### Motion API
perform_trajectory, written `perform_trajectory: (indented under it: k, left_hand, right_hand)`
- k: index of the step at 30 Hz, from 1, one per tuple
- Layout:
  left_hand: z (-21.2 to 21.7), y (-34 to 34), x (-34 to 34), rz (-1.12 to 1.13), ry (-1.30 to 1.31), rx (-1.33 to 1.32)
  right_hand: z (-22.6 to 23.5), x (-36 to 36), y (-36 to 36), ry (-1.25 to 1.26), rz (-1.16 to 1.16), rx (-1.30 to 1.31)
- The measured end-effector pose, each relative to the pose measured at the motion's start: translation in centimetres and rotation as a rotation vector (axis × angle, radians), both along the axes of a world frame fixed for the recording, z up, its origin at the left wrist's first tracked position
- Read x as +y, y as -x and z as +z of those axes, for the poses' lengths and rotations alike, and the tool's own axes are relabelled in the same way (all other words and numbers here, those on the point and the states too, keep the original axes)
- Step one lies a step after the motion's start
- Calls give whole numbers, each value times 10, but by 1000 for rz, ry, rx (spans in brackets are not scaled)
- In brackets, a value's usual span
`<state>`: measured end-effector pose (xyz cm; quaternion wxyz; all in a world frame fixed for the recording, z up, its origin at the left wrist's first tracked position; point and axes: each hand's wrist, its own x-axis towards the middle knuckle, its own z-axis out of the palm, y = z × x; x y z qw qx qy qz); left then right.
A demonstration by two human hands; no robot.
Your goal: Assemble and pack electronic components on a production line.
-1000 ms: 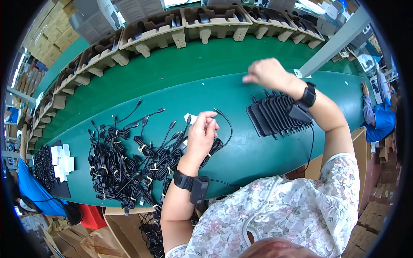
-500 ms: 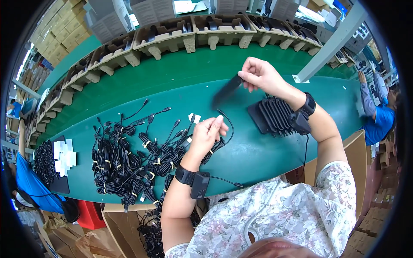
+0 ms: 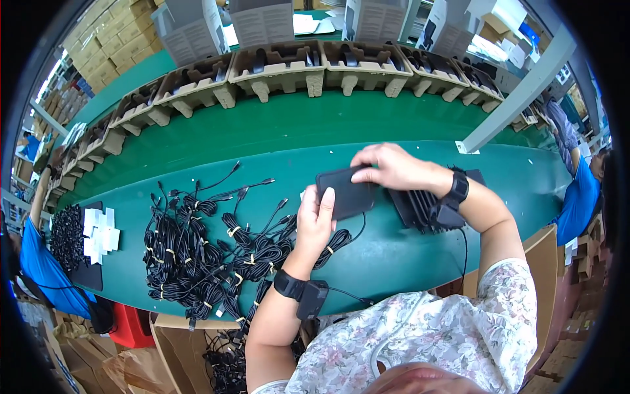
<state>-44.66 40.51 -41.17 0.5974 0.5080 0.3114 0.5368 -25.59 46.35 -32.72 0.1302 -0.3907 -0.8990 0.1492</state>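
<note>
Nearest the wearer, an open cardboard carton (image 3: 177,345) holding black cables stands below the edge of the green bench (image 3: 407,269). Each wrist carries a strapped black unit, the left wrist unit (image 3: 312,299) trailing a short lead (image 3: 348,295) across the bench top. The left hand (image 3: 314,222) grasps a flat black slab with rounded corners (image 3: 346,196), its thumb laid over the near-left face and its other fingers largely hidden behind. The fingers of the right hand (image 3: 390,165) grip the same slab at its far-right corner, so that it lies between the two hands, above the bench. To the left spreads a tangle of tied black cable bundles (image 3: 187,256); one coiled cable (image 3: 333,248) lies just beside the left hand. To the right, partly hidden by the right wrist, is a close-set row of black slabs (image 3: 420,211). Farther off runs a green strip (image 3: 282,125), then a line of moulded pulp trays (image 3: 279,77) and upright grey printed boxes (image 3: 262,29). Two faults seem possible: the slab could slip if one hand let go while the other's hold was slack, and the right wrist, low over the row, could knock its slabs askew.
</note>
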Motion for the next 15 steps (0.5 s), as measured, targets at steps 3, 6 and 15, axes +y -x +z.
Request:
perform_trajectory:
  k: [3, 6, 15]
  left_hand:
    - [-9, 3, 6, 171, -142, 27]
    - [-12, 1, 8, 168, -136, 42]
    - [-15, 5, 13, 204, -68, 85]
  right_hand:
    - [14, 56, -14, -34, -163, 361]
    - [50, 113, -37, 2, -480, 790]
    - [48, 233, -113, -48, -804, 715]
